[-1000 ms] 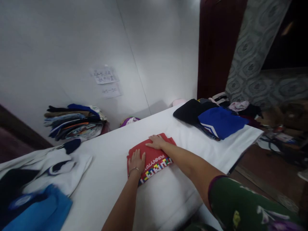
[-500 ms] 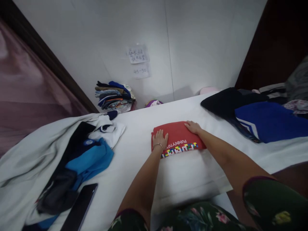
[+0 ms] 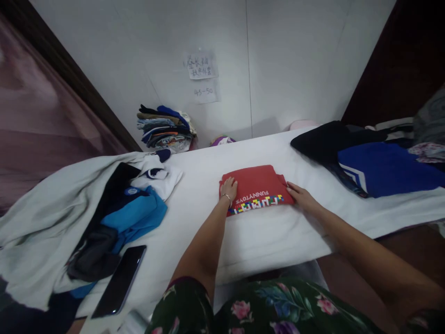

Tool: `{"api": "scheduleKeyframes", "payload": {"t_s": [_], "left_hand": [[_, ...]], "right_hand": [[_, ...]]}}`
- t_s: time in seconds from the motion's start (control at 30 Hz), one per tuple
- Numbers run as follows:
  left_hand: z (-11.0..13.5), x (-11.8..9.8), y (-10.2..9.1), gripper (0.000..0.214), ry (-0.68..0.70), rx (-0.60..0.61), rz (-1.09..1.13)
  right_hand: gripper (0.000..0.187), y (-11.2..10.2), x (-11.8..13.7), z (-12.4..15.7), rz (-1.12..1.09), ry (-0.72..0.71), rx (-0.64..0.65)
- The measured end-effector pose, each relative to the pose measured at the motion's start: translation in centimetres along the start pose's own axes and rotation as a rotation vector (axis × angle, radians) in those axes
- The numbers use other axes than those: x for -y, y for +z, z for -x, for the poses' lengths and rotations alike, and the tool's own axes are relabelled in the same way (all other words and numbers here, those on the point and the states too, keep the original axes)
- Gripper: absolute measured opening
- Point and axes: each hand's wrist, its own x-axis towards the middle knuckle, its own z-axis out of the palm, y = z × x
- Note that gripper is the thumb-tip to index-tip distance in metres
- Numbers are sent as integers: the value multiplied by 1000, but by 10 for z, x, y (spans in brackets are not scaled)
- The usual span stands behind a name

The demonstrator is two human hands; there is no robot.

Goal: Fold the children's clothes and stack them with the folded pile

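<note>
Red folded T-shirt [image 3: 255,178] lies mid-desk, squared into a tidy rectangle. Its multicoloured block print and FUNNYTOYS-style lettering run along the edge nearest me. This one looks folded.

Scene, big to small: white wall [image 3: 295,69] behind a white cloth-covered desk [image 3: 264,246]. On the left end, a loose pale grey garment [image 3: 52,222] lies spread, not folded, with a bright blue shirt [image 3: 135,218] on it. On the right end, a royal blue striped garment [image 3: 385,169] and a black garment [image 3: 323,141] sit in a loose heap, also unfolded. Beyond the desk, by the wall, is a stack of folded clothes [image 3: 165,130]. Two paper notes [image 3: 200,76] are stuck to the wall, one reading 45-50. A black smartphone [image 3: 120,280] lies near the desk's front edge.

Left hand [image 3: 228,190] is flat on the shirt, bangle at the wrist. Right hand [image 3: 302,197] is open, fingers at the shirt's right edge. Hands well apart, neither clamped.
</note>
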Motion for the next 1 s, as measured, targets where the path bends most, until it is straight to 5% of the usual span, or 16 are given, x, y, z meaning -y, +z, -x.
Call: {"api": "scheduleKeyframes", "payload": {"t_s": [0.4, 0.77, 0.9, 1.0], "left_hand": [[-6, 25, -29, 66, -417, -49, 250], [18, 12, -47, 43, -616, 286, 891], [32, 10, -44, 31, -645, 278, 1004], [44, 9, -41, 28, -645, 227, 1069]], "right_hand": [[60, 15, -7, 62, -32, -12, -76], [62, 11, -11, 67, 19, -10, -144], [54, 11, -1, 83, -185, -16, -188], [42, 17, 10, 99, -441, 124, -75]]}}
